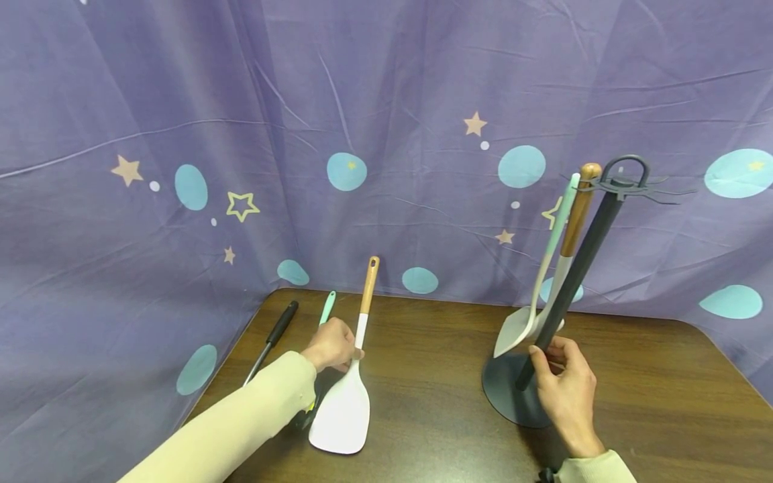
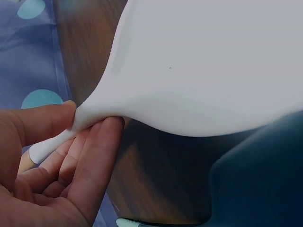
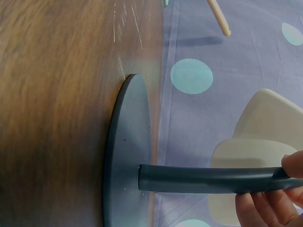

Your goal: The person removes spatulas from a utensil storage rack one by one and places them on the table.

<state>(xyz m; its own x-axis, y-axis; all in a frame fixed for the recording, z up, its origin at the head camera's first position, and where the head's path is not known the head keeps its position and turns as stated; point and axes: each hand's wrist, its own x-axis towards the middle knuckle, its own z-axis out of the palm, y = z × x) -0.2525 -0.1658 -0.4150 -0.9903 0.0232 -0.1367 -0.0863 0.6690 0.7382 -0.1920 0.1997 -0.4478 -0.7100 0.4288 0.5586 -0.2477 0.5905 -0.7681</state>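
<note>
My left hand point(image 1: 333, 343) pinches a white spatula point(image 1: 344, 419) with a wooden handle at its neck, between thumb and fingers. Its handle points toward the back of the table; the broad blade faces the front. In the left wrist view the blade point(image 2: 199, 66) fills the upper right. On the right, my right hand point(image 1: 568, 386) grips the dark post point(image 3: 199, 179) of a utensil stand, low above its round base point(image 1: 501, 389). From the stand's hook ring point(image 1: 628, 188) hang a mint-handled utensil point(image 1: 558, 221) and a wooden-handled one point(image 1: 578, 218), both with pale heads.
Left of my left hand lie a black-handled utensil point(image 1: 280, 325) and a mint-handled one point(image 1: 328, 306), the latter partly hidden by the hand. A purple curtain point(image 1: 417, 87) rises behind the wooden table point(image 1: 429, 389) and along its left side.
</note>
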